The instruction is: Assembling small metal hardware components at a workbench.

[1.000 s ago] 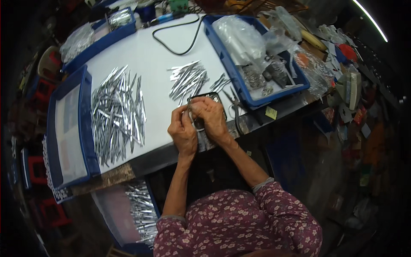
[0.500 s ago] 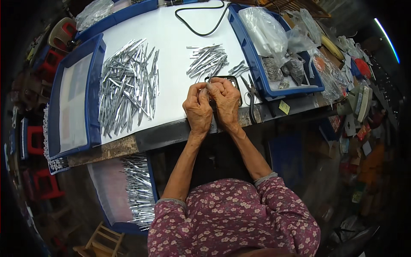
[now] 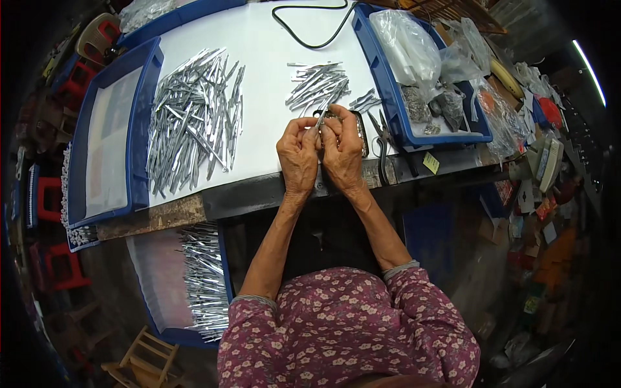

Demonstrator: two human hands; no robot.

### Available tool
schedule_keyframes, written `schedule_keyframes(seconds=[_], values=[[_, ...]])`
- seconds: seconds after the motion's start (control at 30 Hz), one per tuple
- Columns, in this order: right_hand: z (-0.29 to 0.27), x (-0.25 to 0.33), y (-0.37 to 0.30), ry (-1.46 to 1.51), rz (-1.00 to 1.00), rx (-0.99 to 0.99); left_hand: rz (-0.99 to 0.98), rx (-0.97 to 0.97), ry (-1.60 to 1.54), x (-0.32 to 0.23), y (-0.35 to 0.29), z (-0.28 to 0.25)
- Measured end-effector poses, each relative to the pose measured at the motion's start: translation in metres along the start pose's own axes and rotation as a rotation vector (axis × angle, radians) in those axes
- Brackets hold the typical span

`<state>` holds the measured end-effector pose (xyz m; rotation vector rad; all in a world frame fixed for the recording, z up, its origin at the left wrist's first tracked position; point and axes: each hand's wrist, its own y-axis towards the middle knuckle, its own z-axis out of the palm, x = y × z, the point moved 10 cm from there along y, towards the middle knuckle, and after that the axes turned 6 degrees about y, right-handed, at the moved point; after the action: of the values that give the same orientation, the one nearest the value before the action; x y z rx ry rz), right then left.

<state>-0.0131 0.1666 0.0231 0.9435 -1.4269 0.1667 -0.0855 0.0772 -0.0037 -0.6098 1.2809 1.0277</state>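
Both my hands meet over the front edge of the white table. My left hand (image 3: 299, 157) and my right hand (image 3: 343, 150) are closed, fingertips together on a slim silvery metal strip (image 3: 321, 119) that points away from me. Fingers cover most of its lower part. Just behind and right of them sits a small dark-rimmed tray (image 3: 361, 132), partly hidden by my right hand. A small pile of similar metal strips (image 3: 318, 86) lies beyond my hands, with a few more strips (image 3: 365, 100) to its right. A much larger heap of strips (image 3: 194, 123) spreads to the left.
Dark-handled pliers (image 3: 383, 152) lie right of my hands. A blue bin (image 3: 388, 97) with plastic bags stands at the right, a blue tray (image 3: 139, 155) at the left. Below the table, another blue tray (image 3: 225, 258) holds many strips. A black cord (image 3: 304, 44) loops at the back.
My right index finger has lifted and stretched forward along the strip, so more of the strip shows between my fingertips. The view has shifted slightly.
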Motion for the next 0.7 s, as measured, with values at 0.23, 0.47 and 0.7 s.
schedule_keyframes(seconds=[0.23,0.47,0.7], values=[[-0.002,0.022,-0.001,-0.141,-0.126,0.128,-0.096,0.145,-0.171,0.005,0.001,0.004],[-0.005,0.041,0.001,-0.163,-0.260,0.245,-0.232,0.326,-0.251,0.005,-0.002,0.011],[-0.012,0.061,-0.001,-0.150,-0.318,0.272,-0.240,0.450,-0.341,-0.006,-0.006,0.017]])
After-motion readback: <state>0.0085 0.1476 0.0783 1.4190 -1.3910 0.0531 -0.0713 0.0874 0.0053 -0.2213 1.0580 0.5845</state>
